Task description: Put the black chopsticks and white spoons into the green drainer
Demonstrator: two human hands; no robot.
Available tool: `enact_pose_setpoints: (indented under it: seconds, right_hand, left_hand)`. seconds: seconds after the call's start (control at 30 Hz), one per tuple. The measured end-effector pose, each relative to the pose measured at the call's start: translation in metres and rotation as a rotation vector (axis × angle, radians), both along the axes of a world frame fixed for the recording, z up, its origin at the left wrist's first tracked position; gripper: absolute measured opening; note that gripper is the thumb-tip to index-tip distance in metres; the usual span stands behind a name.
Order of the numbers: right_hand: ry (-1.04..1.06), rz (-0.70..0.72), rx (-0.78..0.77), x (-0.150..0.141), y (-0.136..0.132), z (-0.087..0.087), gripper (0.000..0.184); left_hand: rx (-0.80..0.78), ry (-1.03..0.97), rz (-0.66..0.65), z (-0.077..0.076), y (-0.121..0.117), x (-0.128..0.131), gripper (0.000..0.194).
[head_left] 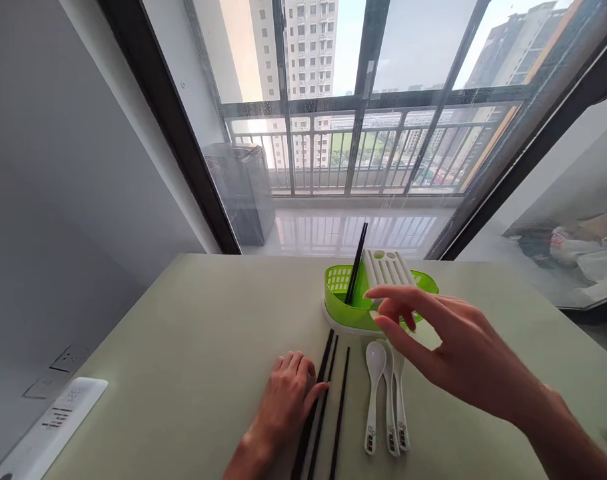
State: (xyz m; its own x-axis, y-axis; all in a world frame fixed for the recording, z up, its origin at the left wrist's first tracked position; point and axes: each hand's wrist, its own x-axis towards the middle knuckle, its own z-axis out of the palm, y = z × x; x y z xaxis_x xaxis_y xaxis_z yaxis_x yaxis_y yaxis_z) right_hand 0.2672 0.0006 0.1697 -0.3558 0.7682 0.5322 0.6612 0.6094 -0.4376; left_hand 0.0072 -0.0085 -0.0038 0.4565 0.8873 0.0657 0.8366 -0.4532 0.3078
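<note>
Chopsticks [341, 407], slim, black, on pale-green table [208, 333]; L hand [286, 393] half-curled, thumb over some, grip unclear. R hand [448, 343] empty, thumb/index parted — by lime-green plastic caddy [348, 313]. Prob. mid-loading; next needs clean pinch.

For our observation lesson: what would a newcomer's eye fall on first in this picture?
Probably the bright green basket near the far edge of the table, black chopsticks leaning in its left part. Next, the right hand, raised before the basket, thumb and forefinger apart. The left hand rests on the table, its thumb over loose chopsticks, left of the white spoons.
</note>
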Motion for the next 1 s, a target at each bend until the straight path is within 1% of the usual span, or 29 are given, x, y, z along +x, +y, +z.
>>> enact_pose_setpoints:
  seconds: [0.07,0.13,0.23,0.3,0.4,0.5,0.6,0.7,0.77,0.83,0.9,1.0]
  right_hand:
    - [-0.023,0.042,-0.05,-0.001,-0.004,-0.001,0.02]
    - [-0.07,0.082,-0.09,-0.003,-0.006,-0.001,0.02]
    - [-0.159,0.134,-0.127,-0.012,-0.01,-0.004,0.021]
    - [-0.205,0.171,-0.14,-0.019,-0.013,-0.007,0.022]
    - [-0.247,0.212,-0.151,-0.027,-0.016,-0.013,0.025]
    - [-0.251,0.221,-0.149,-0.029,-0.015,-0.017,0.031]
    - [-0.242,0.199,-0.124,-0.023,-0.012,-0.02,0.033]
    - [-0.248,0.164,-0.127,-0.013,-0.007,-0.022,0.032]
    - [-0.253,0.143,-0.151,-0.006,-0.005,-0.023,0.032]
    - [-0.254,0.122,-0.179,-0.002,-0.003,-0.023,0.033]
    - [-0.256,0.115,-0.215,0.001,-0.001,-0.023,0.032]
    - [-0.257,0.115,-0.288,0.0,0.003,-0.019,0.029]
  left_hand:
    - [-0.003,0.054,0.034,0.003,-0.002,-0.003,0.022]
    - [-0.006,0.106,0.082,0.005,-0.003,-0.008,0.018]
    - [-0.023,0.185,0.165,0.01,-0.005,-0.017,0.011]
    - [-0.045,0.248,0.201,0.013,-0.006,-0.021,0.011]
    - [-0.079,0.351,0.228,0.02,-0.007,-0.021,0.018]
    - [-0.105,0.441,0.237,0.029,-0.009,-0.018,0.025]
    - [-0.125,0.427,0.209,0.038,-0.011,-0.018,0.025]
    - [-0.148,0.301,0.205,0.047,-0.008,-0.022,0.023]
    - [-0.168,0.16,0.222,0.054,-0.003,-0.025,0.022]
    - [-0.183,-0.06,0.24,0.063,0.004,-0.024,0.018]
    - [-0.207,-0.336,0.252,0.073,0.01,-0.018,0.017]
    - [-0.27,-0.686,0.272,0.087,0.016,-0.005,0.022]
